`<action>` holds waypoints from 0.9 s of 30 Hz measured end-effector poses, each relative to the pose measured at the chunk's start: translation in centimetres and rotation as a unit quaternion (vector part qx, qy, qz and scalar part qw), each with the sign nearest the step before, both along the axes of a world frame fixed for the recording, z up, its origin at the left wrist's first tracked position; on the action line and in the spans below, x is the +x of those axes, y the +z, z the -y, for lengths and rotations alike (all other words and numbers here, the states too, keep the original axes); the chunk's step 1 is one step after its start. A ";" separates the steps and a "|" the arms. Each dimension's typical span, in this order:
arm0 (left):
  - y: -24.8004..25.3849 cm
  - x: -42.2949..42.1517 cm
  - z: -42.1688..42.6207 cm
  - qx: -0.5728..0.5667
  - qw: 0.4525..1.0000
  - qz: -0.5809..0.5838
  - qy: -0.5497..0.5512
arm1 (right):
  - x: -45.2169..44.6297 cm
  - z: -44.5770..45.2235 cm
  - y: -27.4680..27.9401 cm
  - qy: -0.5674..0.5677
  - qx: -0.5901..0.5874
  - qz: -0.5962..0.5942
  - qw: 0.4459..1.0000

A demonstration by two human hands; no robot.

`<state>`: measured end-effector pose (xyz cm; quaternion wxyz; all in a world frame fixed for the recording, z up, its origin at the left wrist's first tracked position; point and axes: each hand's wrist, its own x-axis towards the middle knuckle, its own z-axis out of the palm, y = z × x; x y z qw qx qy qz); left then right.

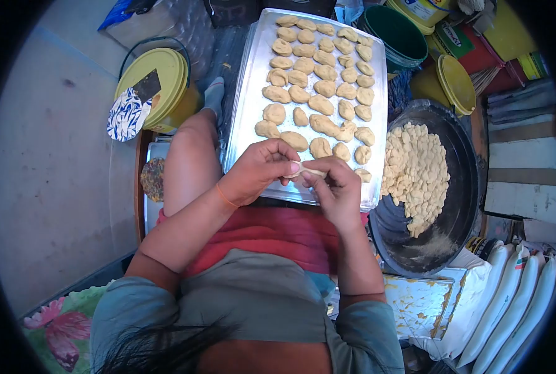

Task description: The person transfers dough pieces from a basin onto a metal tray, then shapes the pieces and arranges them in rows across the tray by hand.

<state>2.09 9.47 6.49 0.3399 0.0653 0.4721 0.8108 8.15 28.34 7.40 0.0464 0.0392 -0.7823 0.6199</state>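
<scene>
My left hand (pixel 262 169) and my right hand (pixel 335 187) meet above the near edge of a metal tray (pixel 244 134). Between their fingertips is a small piece of pale dough (pixel 306 171), pinched from both sides and partly hidden by the fingers. Rows of flattened dough pieces (pixel 321 105) cover much of the tray beyond my hands. To the right, a black basin (pixel 390 230) holds a heap of small dough lumps (pixel 418 168), with some loose flour near its front.
A yellow lidded bucket (pixel 166 87) is at the upper left, near my bent leg. Behind the basin are a green bucket (pixel 396 34) and another yellow bucket (pixel 455 84). A stained tray (pixel 418 305) and long white packages (pixel 508 305) lie at the lower right.
</scene>
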 end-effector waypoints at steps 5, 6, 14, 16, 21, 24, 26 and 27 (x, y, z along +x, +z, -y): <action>0.4 -1.8 1.1 -0.035 0.998 -0.045 0.027 | -3.4 -1.8 0.7 -0.114 -0.150 0.022 0.982; 0.4 -2.2 1.6 -0.022 0.998 -0.030 0.047 | -4.5 -2.7 1.1 -0.159 -0.158 0.019 0.974; -0.2 -4.0 3.5 0.040 0.983 0.025 0.178 | -10.4 -0.7 1.0 -0.030 0.149 0.055 0.987; -0.8 -4.3 4.2 0.043 0.983 0.014 0.177 | -11.1 0.4 1.7 -0.036 0.265 0.031 0.963; -1.1 -5.3 5.7 0.075 0.992 0.041 0.093 | -12.2 2.2 2.1 -0.007 0.459 0.134 0.878; 0.2 -4.4 3.9 -0.104 0.984 -0.050 0.133 | -11.1 0.7 1.9 0.020 0.204 0.073 0.976; 1.3 -3.5 3.0 -0.069 0.987 -0.044 0.138 | -9.6 1.5 3.4 0.052 0.027 0.132 0.989; 1.5 -3.3 2.8 -0.051 0.988 -0.042 0.139 | -8.8 2.1 4.1 0.065 -0.063 0.160 0.983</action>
